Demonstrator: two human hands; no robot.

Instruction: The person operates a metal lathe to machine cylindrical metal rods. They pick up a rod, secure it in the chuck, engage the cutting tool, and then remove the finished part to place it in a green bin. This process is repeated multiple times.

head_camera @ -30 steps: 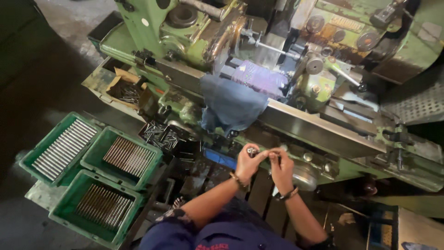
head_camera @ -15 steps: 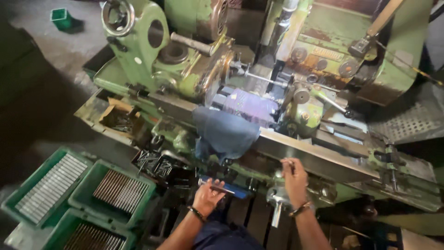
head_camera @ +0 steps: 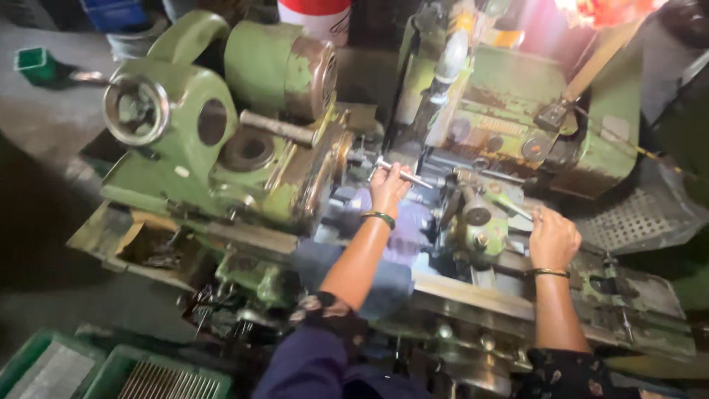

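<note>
Head view: worn green lathe (head_camera: 221,177), chipped paint, rust patches, oily steel. Left hand (head_camera: 388,191) closed round slim metal rod (head_camera: 402,174), shiny, cylindrical, small head at left end; rod lies tilted across fingers, above machine centre. Right hand (head_camera: 552,238) curled over grey lever (head_camera: 509,203) on green slide block; grip itself hidden by knuckles, cannot tell. Round handwheel (head_camera: 136,111) far left. Blue cloth (head_camera: 384,284) draped under left forearm. Green trays (head_camera: 159,377) of thin rods bottom left.
</note>
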